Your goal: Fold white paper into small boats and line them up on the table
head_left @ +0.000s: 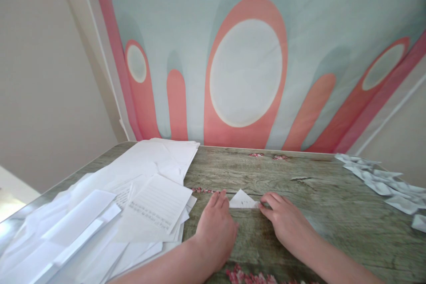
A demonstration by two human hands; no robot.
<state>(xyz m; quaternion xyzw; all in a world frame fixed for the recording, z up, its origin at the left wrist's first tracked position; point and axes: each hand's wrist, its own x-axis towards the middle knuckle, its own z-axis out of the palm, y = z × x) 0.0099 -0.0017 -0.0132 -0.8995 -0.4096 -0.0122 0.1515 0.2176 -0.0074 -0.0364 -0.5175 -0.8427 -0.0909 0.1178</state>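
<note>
White paper, folded to a small triangle (241,202), lies flat btwn both hands, point facing away from the person, a few faint dark marks near its base. L hand (217,226): fingers (221,199) close together, nearly straight, angled down w/ tips right at the triangle's L corner; can't tell if they press it or pinch it, as the thumb's grip is hidden. R hand (284,215): fingers curled, thumb & forefinger nearly together at the triangle's R corner, touching it; can't tell if it's pinched or just pressed.

Under the triangle, a wood-grain table (328,226) w/ pink flower prints (253,276) on the near side of it, more beyond. L of the triangle, past the L hand: a lined sheet (156,204) w/ handwriting, too blurry to read, atop other loose papers. Further L of it, long folded strips (78,217); beyond those, L and back from the triangle, big blank sheets (156,153) in a pile. Far R of the triangle, a cluster of small folded pieces (394,182). Behind the triangle, past the table edge, a pale blue backdrop (186,13) w/ coral shapes & white ovals.
</note>
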